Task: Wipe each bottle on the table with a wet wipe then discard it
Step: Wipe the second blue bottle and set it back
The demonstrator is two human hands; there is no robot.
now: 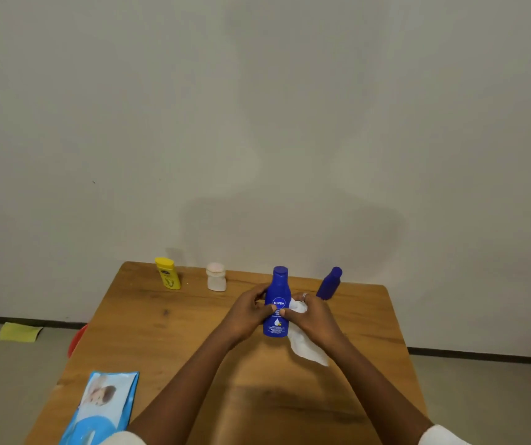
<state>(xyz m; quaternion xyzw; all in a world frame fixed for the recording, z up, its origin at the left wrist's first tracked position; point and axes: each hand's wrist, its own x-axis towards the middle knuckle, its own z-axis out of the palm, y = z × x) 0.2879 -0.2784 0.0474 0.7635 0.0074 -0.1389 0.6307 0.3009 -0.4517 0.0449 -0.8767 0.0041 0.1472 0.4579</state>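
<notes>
While the blue bottle (277,303) is held upright at mid-table by the left hand (247,313), fingers curled round it, a white wipe (302,342) is pinched against it by the right hand (314,316). Bare wooden table (167,335) is left toward the left edge.
</notes>
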